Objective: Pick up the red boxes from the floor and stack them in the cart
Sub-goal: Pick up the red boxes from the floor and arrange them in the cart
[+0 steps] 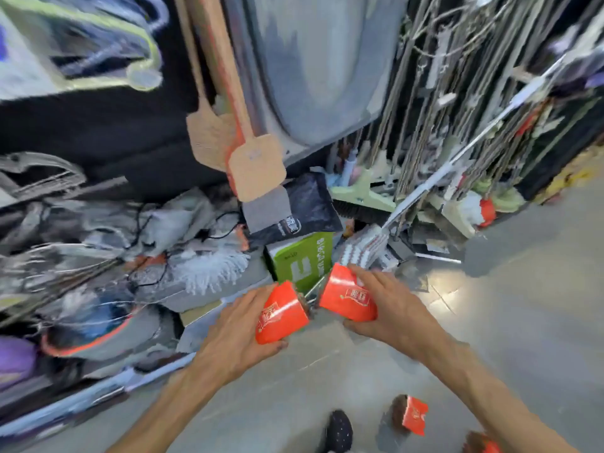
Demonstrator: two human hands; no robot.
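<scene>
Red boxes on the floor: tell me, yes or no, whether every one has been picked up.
No: one red box lies on the floor near the bottom edge, while the left hand and right hand each hold another.

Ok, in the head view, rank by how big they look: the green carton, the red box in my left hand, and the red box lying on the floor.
1. Green carton
2. Red box in the left hand; partly covered, so its lead is unsure
3. Red box on the floor, clearly smallest
</scene>
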